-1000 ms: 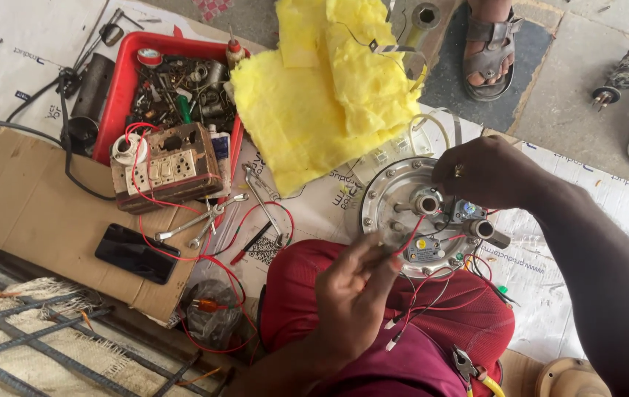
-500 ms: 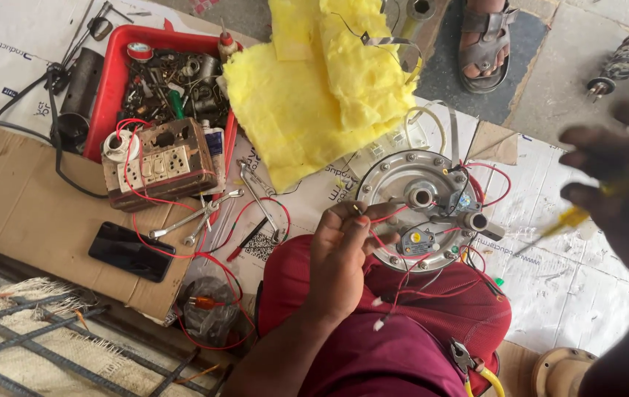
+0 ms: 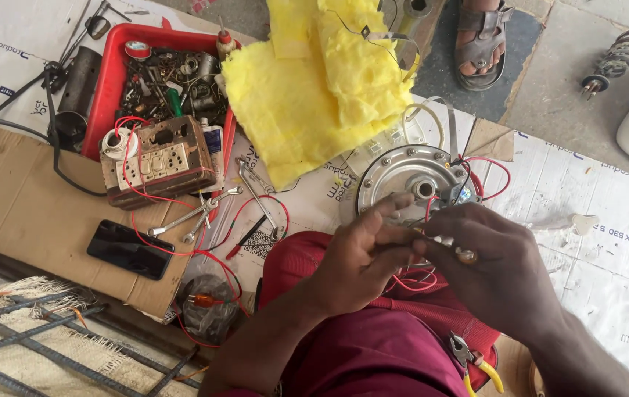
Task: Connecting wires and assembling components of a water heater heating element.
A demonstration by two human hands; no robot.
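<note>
**Both hands meet over the round metal plate**

While the person sits with knees drawn up, the work stays in the lap zone: the round metal plate (image 3: pixel 411 181) lies flat on the printed sheet just past the maroon cloth (image 3: pixel 373 345), close enough for both hands to reach without leaning.

- Left hand (image 3: pixel 362 254): fingers pinched together near a red wire (image 3: pixel 410 281) that loops below the hands. Grip closed; whether it clamps the wire itself I cannot tell.
- Right hand (image 3: pixel 502 268): closed around a small tool or part with an amber end (image 3: pixel 466 256), tip aimed toward the left fingers. Looks like a holding-steady pose, one hand feeding, one working.
- Yellow padding (image 3: pixel 314 88) is pushed back beyond the plate, leaving the plate's face bare.
- Red tray (image 3: pixel 112 81) of small parts, switch board (image 3: pixel 159 160) and spanners (image 3: pixel 204 209) sit to the left, within reach.
- Phone (image 3: pixel 129 250) rests on cardboard (image 3: pixel 20 213), apart from the wiring.
- Yellow-handled pliers (image 3: pixel 476 362) lie by the right forearm.
</note>
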